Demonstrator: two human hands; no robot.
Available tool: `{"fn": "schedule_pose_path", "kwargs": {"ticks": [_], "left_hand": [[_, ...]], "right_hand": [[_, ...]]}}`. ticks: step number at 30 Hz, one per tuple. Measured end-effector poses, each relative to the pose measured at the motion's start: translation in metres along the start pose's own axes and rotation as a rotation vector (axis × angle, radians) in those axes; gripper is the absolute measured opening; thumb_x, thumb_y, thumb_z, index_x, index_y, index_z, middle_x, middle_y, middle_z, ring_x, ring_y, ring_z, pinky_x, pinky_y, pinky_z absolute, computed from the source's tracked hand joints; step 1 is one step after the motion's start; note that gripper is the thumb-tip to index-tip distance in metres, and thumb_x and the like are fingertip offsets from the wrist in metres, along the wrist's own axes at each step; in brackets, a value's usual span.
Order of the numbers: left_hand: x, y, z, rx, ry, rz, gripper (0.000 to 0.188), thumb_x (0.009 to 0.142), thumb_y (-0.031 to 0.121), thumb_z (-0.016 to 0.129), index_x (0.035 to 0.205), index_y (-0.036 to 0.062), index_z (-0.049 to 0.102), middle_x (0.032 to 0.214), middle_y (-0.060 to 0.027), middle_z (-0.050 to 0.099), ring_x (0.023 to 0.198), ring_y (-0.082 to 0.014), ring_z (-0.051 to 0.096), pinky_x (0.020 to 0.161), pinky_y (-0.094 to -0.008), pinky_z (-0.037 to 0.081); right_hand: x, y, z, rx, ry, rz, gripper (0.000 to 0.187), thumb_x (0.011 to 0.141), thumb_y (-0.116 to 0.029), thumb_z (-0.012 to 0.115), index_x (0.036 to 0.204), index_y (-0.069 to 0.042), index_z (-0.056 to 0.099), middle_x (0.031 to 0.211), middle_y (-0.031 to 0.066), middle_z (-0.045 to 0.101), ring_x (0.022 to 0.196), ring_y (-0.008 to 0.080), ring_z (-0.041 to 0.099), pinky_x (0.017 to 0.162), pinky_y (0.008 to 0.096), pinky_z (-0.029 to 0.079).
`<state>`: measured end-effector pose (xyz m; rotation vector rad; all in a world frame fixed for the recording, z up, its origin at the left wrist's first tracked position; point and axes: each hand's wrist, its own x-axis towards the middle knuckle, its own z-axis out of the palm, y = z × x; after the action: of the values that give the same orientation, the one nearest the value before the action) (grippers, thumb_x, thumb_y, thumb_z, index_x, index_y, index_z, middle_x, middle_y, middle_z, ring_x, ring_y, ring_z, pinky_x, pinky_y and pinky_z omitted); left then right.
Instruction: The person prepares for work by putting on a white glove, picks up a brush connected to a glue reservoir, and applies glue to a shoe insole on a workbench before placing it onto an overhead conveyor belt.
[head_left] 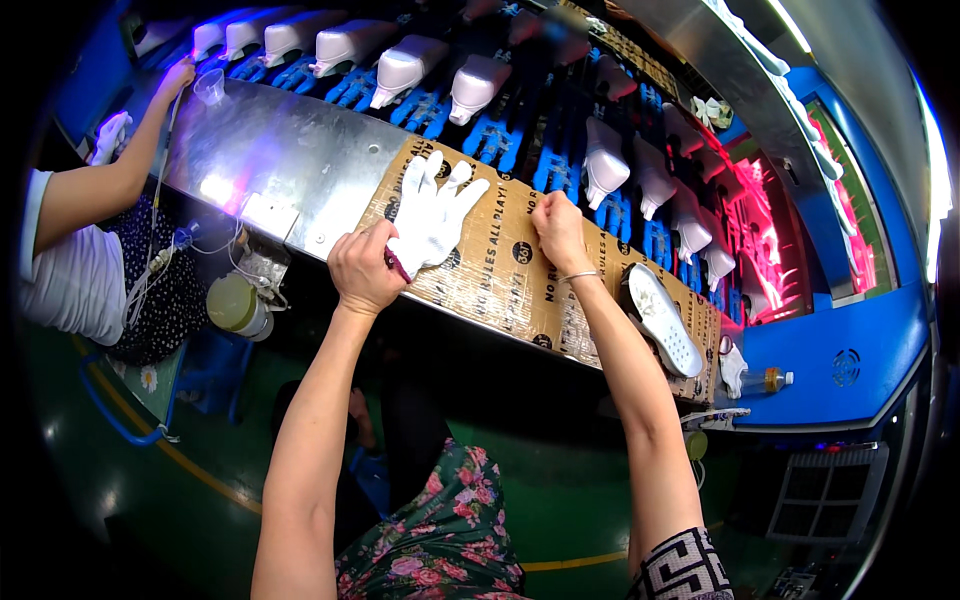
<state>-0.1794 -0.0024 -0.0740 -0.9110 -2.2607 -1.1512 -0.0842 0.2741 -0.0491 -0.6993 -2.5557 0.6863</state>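
Observation:
A white knit glove (437,215) lies palm-flat on the printed cardboard (505,290), its fingers spread away from me. At its dark red cuff, my left hand (365,268) is closed and grips the edge. To the right, my right hand (562,232) is held closed over the far part of the cardboard, fingers curled in. Whatever it may hold is hidden inside the fingers. Right of my right wrist rests a white shoe sole (662,318), lying with its open top side up.
Blue racks with pale shoe-shaped forms (478,88) run along the far side. A bottle (765,380) and another white glove (732,365) lie at the right. At left, a co-worker's arm (115,190) reaches over the metal table (290,150), near a clear cup (210,87).

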Motion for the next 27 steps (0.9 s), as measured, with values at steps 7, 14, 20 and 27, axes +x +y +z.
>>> {"fn": "schedule_pose_path", "kwargs": {"ticks": [7,14,20,27], "left_hand": [[0.0,-0.003,0.0,0.027,0.024,0.029,0.018,0.07,0.026,0.065,0.075,0.013,0.053,0.062,-0.0072,0.056,0.061,-0.0279,0.057,0.058,-0.0359,0.04],[0.002,-0.001,-0.001,0.015,0.026,0.025,0.02,0.07,0.028,0.066,0.075,0.0129,0.053,0.062,-0.007,0.056,0.061,-0.0273,0.057,0.058,-0.0354,0.04],[0.001,-0.003,-0.002,0.009,0.026,0.025,0.02,0.07,0.028,0.066,0.075,0.0129,0.053,0.061,-0.0064,0.056,0.061,-0.027,0.057,0.057,-0.0355,0.039],[0.001,-0.003,0.0,0.005,0.037,0.031,0.017,0.069,0.024,0.065,0.075,0.0132,0.053,0.06,-0.0063,0.055,0.06,-0.0268,0.057,0.056,-0.0356,0.039]], "right_hand": [[-0.013,-0.026,-0.006,0.473,-0.213,0.212,0.008,0.091,-0.008,0.052,0.09,0.0,0.051,0.068,0.004,0.06,0.051,0.0085,0.054,0.046,0.0223,0.044],[-0.009,-0.051,-0.002,0.128,-0.258,-0.177,0.01,0.087,-0.005,0.059,0.09,0.003,0.065,0.074,0.0084,0.063,0.058,0.0109,0.06,0.053,0.0245,0.049],[-0.001,-0.06,-0.004,-0.232,-0.298,-0.446,0.01,0.08,-0.004,0.058,0.079,0.002,0.066,0.081,0.0228,0.063,0.074,0.0384,0.063,0.065,0.0436,0.052],[-0.005,-0.064,-0.002,-0.489,-0.326,-0.453,0.008,0.076,0.001,0.053,0.076,0.003,0.061,0.081,0.0241,0.062,0.075,0.0376,0.064,0.066,0.0432,0.054]]}}
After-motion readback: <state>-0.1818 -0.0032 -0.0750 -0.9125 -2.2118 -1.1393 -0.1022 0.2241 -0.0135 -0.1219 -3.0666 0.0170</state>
